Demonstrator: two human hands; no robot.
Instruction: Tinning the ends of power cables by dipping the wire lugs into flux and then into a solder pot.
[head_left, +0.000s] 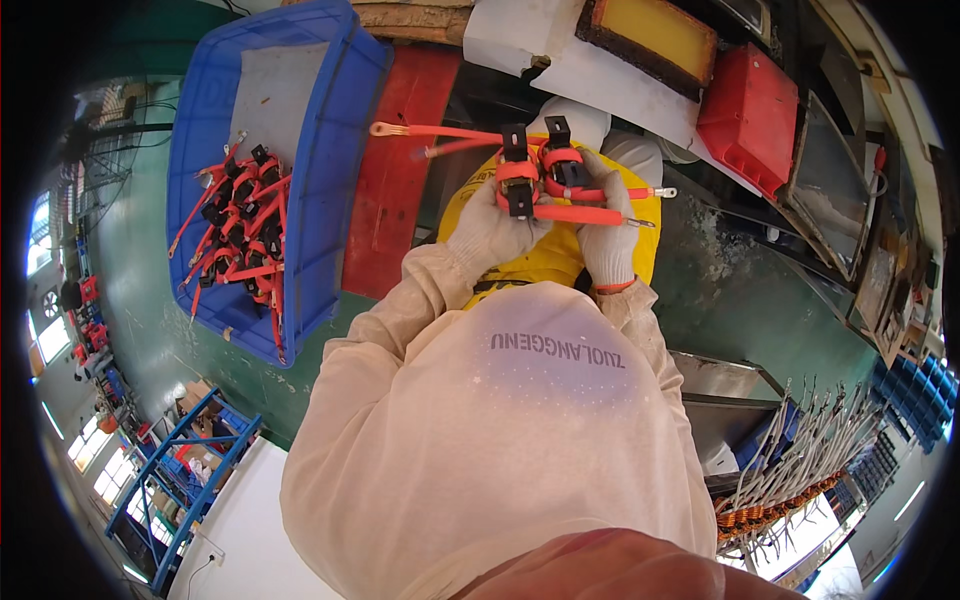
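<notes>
Two coil parts are held up side by side in front of the torso, above a yellow cloth (470, 206) over the lap; the gloved left grip (490, 232) is grasping the left coil part (517, 171) from below, and the gloved right grip (608, 248) has its fingers around the side of the right coil part (563, 157); the two parts are close together, though whether they touch I cannot tell. Each looks compact and probably dense for its size, with its weight likely in the banded core; the black bracket (514, 141) on the left one looks rigid, while the red leads (455, 131) seem springy, bending but holding their line, and reach out to both sides; their metal lug (388, 129) ends could catch or tug, so a lead would make a poor handle. The core and its bracket seem the surest place to hold, with thumb and fingers on opposite faces; the smooth sleeving may slide a little under knitted gloves, and the band and lead roots deserve gentle pressure; similar parts (240, 225) lie tangled in a blue bin (350, 130) to the left, where leads would probably snag on one another.
</notes>
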